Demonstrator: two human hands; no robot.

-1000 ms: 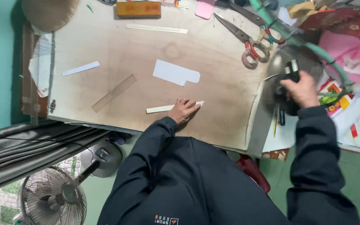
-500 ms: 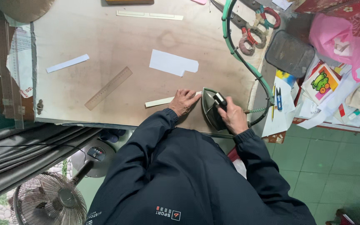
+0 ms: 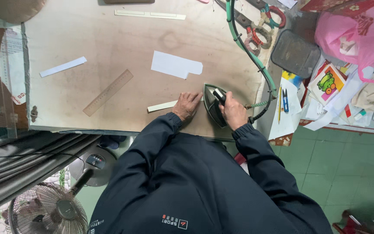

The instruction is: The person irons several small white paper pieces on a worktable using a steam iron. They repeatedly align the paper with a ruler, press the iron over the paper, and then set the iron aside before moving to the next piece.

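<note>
Pale folded fabric strip [image 3: 163, 105] lies under flat left hand [image 3: 187, 105]; right hand [image 3: 233, 113], fingers clamped on dark iron [image 3: 213, 104], risks burning those fingertips.

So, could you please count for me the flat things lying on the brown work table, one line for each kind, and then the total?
White paper pieces: 2, a notched sheet and a small slip
Cream strips: 2, a long one at the far edge and a short one under the left hand
Ruler: 1
Total: 5
</note>
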